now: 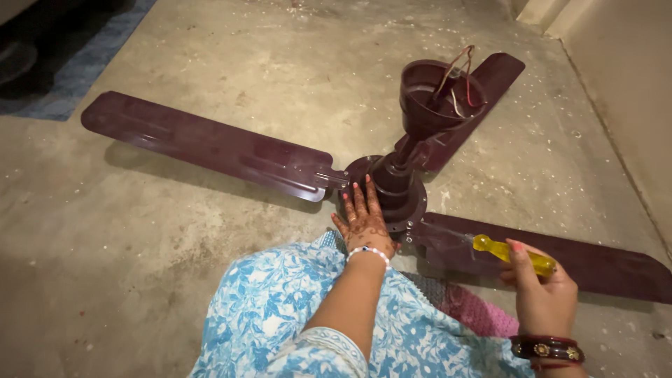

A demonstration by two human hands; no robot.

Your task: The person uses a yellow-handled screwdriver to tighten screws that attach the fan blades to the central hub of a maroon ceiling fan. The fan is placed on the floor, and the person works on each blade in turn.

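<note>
Hands on a Dismantled Ceiling Fan

A maroon ceiling fan (392,185) lies on the concrete floor (175,231), and its motor hub sits directly under and just beyond the left hand (364,222). That hand rests flat on the hub's rim, fingers spread apart and gripping nothing. The right hand (542,294) is closed around the yellow handle of a screwdriver (511,253), held just above the fan blade (560,259) that runs past it. The tool's shaft seems to point toward the hub, though it is hard to make out against the dark metal. Loose wires (458,73) rise from the canopy cup beyond the left hand's fingertips.
</note>
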